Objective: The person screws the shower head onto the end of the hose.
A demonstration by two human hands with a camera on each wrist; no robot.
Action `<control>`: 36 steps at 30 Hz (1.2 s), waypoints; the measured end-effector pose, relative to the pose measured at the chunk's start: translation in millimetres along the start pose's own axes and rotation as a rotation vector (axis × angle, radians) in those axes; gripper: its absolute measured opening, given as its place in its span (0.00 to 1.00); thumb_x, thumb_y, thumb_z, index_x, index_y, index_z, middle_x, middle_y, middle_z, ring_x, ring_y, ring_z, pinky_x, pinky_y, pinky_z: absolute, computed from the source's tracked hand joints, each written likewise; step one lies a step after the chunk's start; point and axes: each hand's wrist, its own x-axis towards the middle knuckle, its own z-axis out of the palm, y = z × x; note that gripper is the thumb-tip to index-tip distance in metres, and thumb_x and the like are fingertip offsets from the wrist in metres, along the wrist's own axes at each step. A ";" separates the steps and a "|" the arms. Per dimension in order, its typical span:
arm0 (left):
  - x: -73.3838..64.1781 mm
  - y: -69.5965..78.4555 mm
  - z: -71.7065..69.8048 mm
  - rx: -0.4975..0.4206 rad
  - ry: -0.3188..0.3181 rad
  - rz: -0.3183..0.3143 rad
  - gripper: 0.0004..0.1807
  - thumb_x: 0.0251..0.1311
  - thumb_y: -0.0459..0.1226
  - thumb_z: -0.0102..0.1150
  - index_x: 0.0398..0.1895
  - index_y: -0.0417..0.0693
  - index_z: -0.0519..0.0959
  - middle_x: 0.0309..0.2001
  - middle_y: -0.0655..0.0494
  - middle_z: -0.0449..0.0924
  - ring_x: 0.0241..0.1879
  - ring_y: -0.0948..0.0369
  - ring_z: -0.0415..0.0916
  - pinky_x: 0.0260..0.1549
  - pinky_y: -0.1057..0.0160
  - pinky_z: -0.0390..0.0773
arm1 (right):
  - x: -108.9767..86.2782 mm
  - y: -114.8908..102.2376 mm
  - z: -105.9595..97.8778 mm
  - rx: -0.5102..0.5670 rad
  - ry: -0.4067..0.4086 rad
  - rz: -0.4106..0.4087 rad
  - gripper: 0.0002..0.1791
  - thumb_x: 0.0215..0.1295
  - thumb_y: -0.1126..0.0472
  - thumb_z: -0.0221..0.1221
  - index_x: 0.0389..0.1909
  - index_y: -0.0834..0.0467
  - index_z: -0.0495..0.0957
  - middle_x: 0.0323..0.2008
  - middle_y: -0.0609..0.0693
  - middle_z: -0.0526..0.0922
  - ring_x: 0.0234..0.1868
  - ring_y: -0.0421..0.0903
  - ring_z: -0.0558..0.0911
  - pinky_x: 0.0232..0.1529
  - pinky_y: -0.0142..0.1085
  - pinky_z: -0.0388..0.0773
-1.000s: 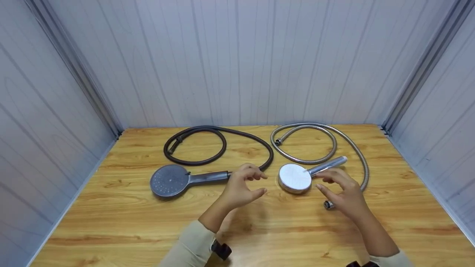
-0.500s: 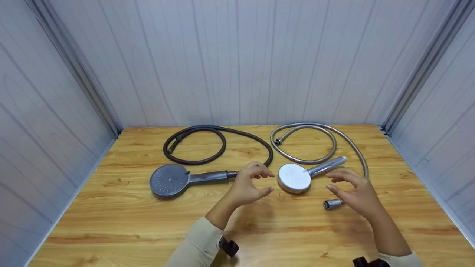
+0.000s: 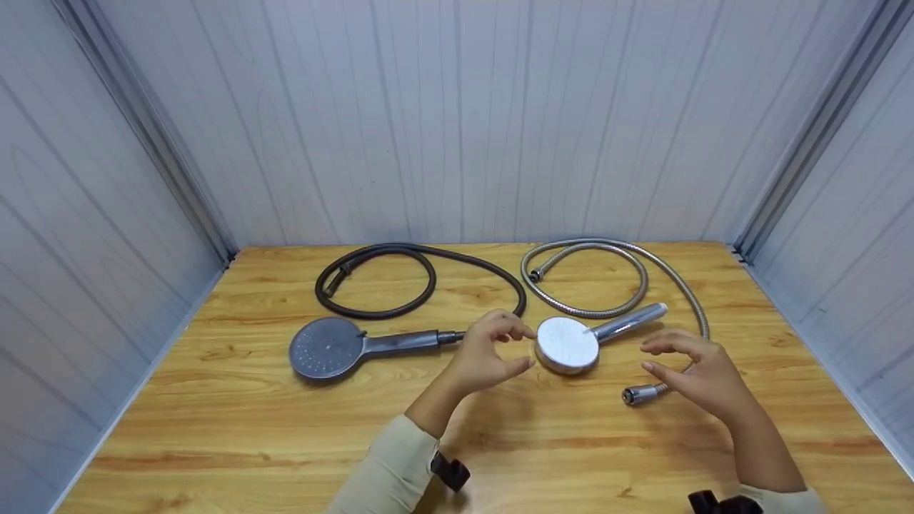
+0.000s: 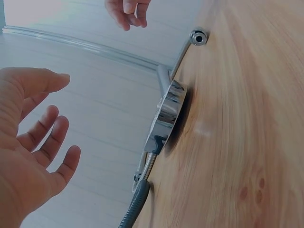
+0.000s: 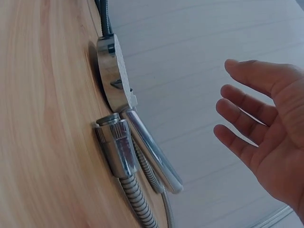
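Note:
A chrome shower head (image 3: 568,344) with a white face lies on the wooden table, its handle slanting up to the right. My left hand (image 3: 485,353) hovers just left of it, fingers loosely bent and holding nothing. Over the end of the silver hose, my right hand (image 3: 700,371) hangs with thumb and fingers apart, also holding nothing. The silver hose (image 3: 689,289) loops behind the chrome head, and its chrome end fitting (image 5: 116,145) lies near the handle. A dark grey shower head (image 3: 327,348) lies at the left, joined to a black hose (image 3: 475,258) partly hidden by my left hand.
The wooden table (image 3: 285,442) is enclosed by a pale panelled back wall (image 3: 457,121) and side walls. Both hoses coil near the table's back edge. Dark camera mounts (image 3: 450,471) sit on the wrists.
Both hands have drifted to the right, uncovering more of the black hose's joint and the silver hose's end fitting. The shower heads and hoses have stayed in place.

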 end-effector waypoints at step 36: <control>30.0 -10.0 47.9 0.058 -0.046 0.019 0.14 0.44 0.30 0.73 0.38 0.41 0.85 0.39 0.49 0.80 0.40 0.65 0.72 0.42 0.57 0.76 | -8.6 24.7 -16.3 0.017 -0.169 0.139 0.12 0.55 0.66 0.69 0.40 0.50 0.85 0.47 0.53 0.83 0.49 0.31 0.76 0.48 0.27 0.72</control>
